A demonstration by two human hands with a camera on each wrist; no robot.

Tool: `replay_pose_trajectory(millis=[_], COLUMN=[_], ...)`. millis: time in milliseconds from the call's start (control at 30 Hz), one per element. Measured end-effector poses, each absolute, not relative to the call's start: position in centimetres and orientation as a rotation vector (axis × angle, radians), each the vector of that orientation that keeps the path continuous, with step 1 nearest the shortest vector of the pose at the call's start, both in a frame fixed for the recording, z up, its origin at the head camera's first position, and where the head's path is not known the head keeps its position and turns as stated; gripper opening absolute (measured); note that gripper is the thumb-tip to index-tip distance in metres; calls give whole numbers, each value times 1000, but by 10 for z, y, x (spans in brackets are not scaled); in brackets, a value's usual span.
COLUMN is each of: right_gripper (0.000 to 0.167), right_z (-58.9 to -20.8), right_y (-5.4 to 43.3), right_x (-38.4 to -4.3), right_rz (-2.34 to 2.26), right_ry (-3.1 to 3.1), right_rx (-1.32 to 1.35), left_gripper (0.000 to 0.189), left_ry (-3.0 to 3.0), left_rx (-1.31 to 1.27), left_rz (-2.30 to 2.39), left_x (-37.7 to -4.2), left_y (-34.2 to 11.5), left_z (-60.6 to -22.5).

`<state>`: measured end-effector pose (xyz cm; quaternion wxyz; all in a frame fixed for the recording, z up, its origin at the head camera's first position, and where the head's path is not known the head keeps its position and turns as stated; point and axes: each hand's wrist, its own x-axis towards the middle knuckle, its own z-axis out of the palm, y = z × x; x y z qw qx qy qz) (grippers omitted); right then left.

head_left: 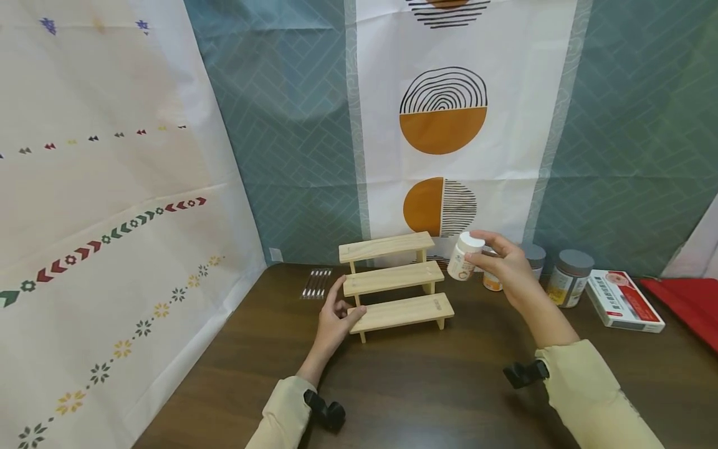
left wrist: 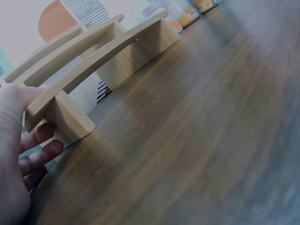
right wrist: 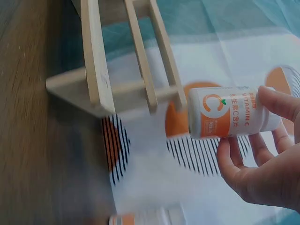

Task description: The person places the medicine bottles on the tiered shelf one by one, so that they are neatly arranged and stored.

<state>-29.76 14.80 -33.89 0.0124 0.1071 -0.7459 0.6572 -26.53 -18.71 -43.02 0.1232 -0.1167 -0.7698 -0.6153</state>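
A three-step wooden display rack [head_left: 401,313] stands on the brown table against the back cloth. At its left end my left hand [head_left: 335,319] grips the lowest step, the thumb on the board and the fingers bent around the side. In the left wrist view, fingertips [left wrist: 51,150] show beside the step's leg. My right hand [head_left: 507,265] holds a white vitamin C bottle [head_left: 462,259] by its cap end, tilted in the air just right of the rack. Its orange label [right wrist: 220,112] with a large C faces the right wrist camera.
Behind the right hand stands another white-and-orange bottle [head_left: 492,282], partly hidden. Two grey-lidded jars, the nearer one [head_left: 569,280] in full view, stand right of it. A flat white-and-red box [head_left: 625,300] and red cloth [head_left: 687,308] lie farther right. Cotton swabs [head_left: 316,284] lie left of the rack.
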Motion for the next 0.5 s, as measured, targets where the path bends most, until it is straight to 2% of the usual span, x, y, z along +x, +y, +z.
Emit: replay_pose_trajectory(millis=[100, 500], right_gripper=[52, 50], right_z=[-332, -297], right_y=[131, 75], right_x=[-303, -325], right_rz=[2063, 2038], right_ry=[-2316, -2256], right_rx=[349, 522], left_gripper=[78, 79], left_ry=[-2249, -2263], left_rx=[-330, -313], left_rz=[-1784, -1758], left_x=[-266, -265], left_y=[-188, -186], left_z=[-429, -428])
